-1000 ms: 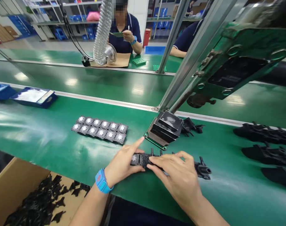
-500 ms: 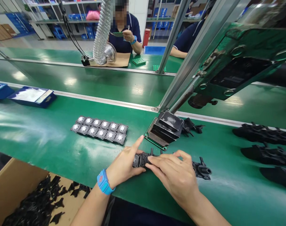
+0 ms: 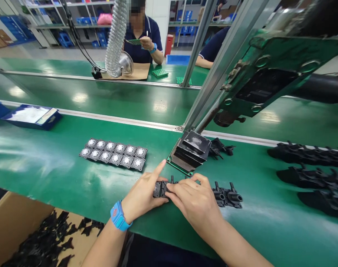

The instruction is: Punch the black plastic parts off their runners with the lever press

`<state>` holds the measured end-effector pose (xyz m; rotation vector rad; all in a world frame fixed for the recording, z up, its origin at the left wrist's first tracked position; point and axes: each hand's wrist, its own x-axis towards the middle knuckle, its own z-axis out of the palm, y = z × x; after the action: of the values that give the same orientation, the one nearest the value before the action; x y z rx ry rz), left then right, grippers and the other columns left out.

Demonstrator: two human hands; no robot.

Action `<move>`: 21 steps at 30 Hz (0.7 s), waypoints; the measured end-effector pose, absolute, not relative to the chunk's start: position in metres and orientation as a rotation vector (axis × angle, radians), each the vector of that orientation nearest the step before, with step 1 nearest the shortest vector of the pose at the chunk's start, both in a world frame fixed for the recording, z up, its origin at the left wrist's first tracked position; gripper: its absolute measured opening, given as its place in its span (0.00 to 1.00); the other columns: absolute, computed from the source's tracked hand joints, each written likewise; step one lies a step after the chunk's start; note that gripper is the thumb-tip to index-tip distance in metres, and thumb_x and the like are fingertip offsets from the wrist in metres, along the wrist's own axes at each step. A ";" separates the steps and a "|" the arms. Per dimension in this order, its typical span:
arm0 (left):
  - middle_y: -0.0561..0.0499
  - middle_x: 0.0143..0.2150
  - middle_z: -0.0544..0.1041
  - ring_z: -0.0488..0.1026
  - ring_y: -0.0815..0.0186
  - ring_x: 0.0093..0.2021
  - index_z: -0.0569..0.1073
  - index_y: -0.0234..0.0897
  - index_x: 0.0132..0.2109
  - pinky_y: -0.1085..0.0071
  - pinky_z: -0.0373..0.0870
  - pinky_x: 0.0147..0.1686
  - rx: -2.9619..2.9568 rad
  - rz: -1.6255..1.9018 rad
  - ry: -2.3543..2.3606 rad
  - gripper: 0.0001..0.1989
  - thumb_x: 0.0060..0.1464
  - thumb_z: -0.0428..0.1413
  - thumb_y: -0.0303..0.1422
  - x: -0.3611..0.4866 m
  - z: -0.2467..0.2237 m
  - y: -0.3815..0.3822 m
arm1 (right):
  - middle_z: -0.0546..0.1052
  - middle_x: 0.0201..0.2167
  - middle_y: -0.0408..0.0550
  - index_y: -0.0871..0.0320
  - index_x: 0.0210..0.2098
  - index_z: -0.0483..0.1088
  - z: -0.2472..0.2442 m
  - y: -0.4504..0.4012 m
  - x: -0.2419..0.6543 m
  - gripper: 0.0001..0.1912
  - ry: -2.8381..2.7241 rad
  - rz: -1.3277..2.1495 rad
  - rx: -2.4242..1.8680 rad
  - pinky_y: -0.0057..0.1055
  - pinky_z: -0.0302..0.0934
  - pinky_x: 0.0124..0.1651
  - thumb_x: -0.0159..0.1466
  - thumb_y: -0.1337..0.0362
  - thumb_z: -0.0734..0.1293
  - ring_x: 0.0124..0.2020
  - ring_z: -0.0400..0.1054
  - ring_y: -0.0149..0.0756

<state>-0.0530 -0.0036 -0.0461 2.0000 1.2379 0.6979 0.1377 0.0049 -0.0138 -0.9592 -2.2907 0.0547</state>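
A row of black plastic pipe fittings (image 3: 230, 197) with upright stubs lies along the bench in front of me. My left hand (image 3: 141, 194) grips the row's left end, where a black square plate (image 3: 157, 189) shows between thumb and fingers; its index finger points out toward the press block. My right hand (image 3: 195, 200) is closed over the row's middle. Its thumb and fingertips pinch a fitting beside my left hand, and the palm hides several others. Beyond my hands, black square plates with white swirl marks (image 3: 115, 158) lie in two rows.
A metal press block (image 3: 192, 152) stands just beyond my hands, under a green machine arm (image 3: 269, 79). Loose black fittings (image 3: 220, 148) lie behind it. More black parts (image 3: 310, 152) line the right side. A carton (image 3: 18, 211) of black pieces sits lower left. A co-worker (image 3: 146, 37) sits opposite.
The whole view has shifted slightly. My right hand has moved a little left along the row, uncovering more fittings at its right end. My left hand keeps its hold.
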 end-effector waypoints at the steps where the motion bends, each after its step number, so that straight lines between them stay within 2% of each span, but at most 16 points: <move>1: 0.48 0.54 0.77 0.74 0.56 0.52 0.37 0.47 0.72 0.58 0.69 0.53 2.003 0.705 1.237 0.56 0.49 0.67 0.30 -0.054 -0.045 -0.004 | 0.73 0.22 0.40 0.60 0.31 0.70 -0.014 0.004 0.136 0.10 -2.296 0.038 -0.963 0.34 0.49 0.45 0.69 0.69 0.62 0.27 0.66 0.27; 3: 0.47 0.56 0.76 0.73 0.56 0.55 0.49 0.46 0.70 0.58 0.69 0.55 2.033 0.729 1.218 0.47 0.51 0.66 0.32 -0.055 -0.041 -0.005 | 0.73 0.22 0.41 0.60 0.31 0.70 -0.013 0.001 0.135 0.11 -2.301 0.013 -0.975 0.34 0.49 0.45 0.69 0.69 0.62 0.27 0.66 0.28; 5: 0.48 0.54 0.77 0.74 0.57 0.54 0.64 0.45 0.62 0.59 0.69 0.55 2.087 0.731 1.179 0.30 0.55 0.64 0.33 -0.054 -0.037 -0.005 | 0.76 0.25 0.41 0.59 0.33 0.72 -0.007 -0.002 0.139 0.10 -2.287 0.055 -0.962 0.34 0.50 0.45 0.70 0.66 0.62 0.29 0.68 0.28; 7: 0.49 0.51 0.79 0.76 0.58 0.51 0.71 0.43 0.54 0.59 0.70 0.53 2.139 0.704 1.155 0.18 0.57 0.62 0.34 -0.052 -0.035 -0.004 | 0.78 0.30 0.40 0.55 0.38 0.74 0.005 -0.001 0.155 0.08 -2.251 0.177 -0.938 0.33 0.52 0.46 0.70 0.63 0.63 0.33 0.70 0.28; 8: 0.49 0.50 0.79 0.76 0.58 0.50 0.72 0.42 0.52 0.59 0.70 0.53 2.157 0.689 1.155 0.16 0.57 0.62 0.34 -0.051 -0.035 -0.004 | 0.79 0.32 0.39 0.53 0.40 0.74 0.011 0.002 0.169 0.07 -2.206 0.231 -0.963 0.32 0.53 0.46 0.69 0.61 0.64 0.34 0.71 0.28; 11: 0.48 0.51 0.79 0.75 0.57 0.52 0.72 0.42 0.54 0.56 0.70 0.54 2.198 0.672 1.200 0.19 0.55 0.63 0.33 -0.050 -0.034 -0.005 | 0.79 0.34 0.42 0.52 0.37 0.75 0.018 0.024 0.227 0.10 -1.861 0.238 -1.355 0.31 0.58 0.43 0.66 0.54 0.66 0.37 0.71 0.32; 13: 0.48 0.56 0.76 0.72 0.55 0.57 0.69 0.45 0.58 0.53 0.67 0.58 2.217 0.663 1.240 0.26 0.53 0.65 0.35 -0.054 -0.034 -0.007 | 0.78 0.35 0.47 0.55 0.38 0.74 0.008 0.048 0.268 0.19 -1.533 0.210 -1.719 0.32 0.60 0.40 0.63 0.45 0.65 0.35 0.69 0.35; 16: 0.47 0.65 0.67 0.65 0.52 0.63 0.62 0.49 0.65 0.50 0.64 0.61 2.177 0.644 1.303 0.37 0.50 0.67 0.38 -0.066 -0.034 -0.013 | 0.77 0.34 0.53 0.60 0.37 0.74 -0.023 0.086 0.311 0.31 -1.471 0.249 -1.870 0.35 0.60 0.36 0.51 0.38 0.68 0.30 0.66 0.37; 18: 0.47 0.66 0.66 0.66 0.54 0.63 0.58 0.51 0.67 0.52 0.65 0.60 2.114 0.640 1.318 0.40 0.51 0.66 0.38 -0.076 -0.036 -0.017 | 0.76 0.33 0.56 0.61 0.36 0.75 -0.043 0.104 0.323 0.34 -1.490 0.282 -1.907 0.38 0.59 0.36 0.43 0.37 0.70 0.29 0.65 0.39; 21: 0.48 0.62 0.71 0.72 0.57 0.57 0.56 0.52 0.67 0.58 0.72 0.53 2.035 0.642 1.314 0.38 0.54 0.63 0.35 -0.084 -0.040 -0.019 | 0.75 0.31 0.56 0.60 0.33 0.77 -0.061 0.115 0.325 0.33 -1.486 0.336 -1.933 0.42 0.60 0.39 0.43 0.37 0.69 0.30 0.65 0.41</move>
<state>-0.0840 -0.0188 -0.0397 2.0348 1.3138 0.6420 0.3247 0.1152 -0.0612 -1.9329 -1.4863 0.3360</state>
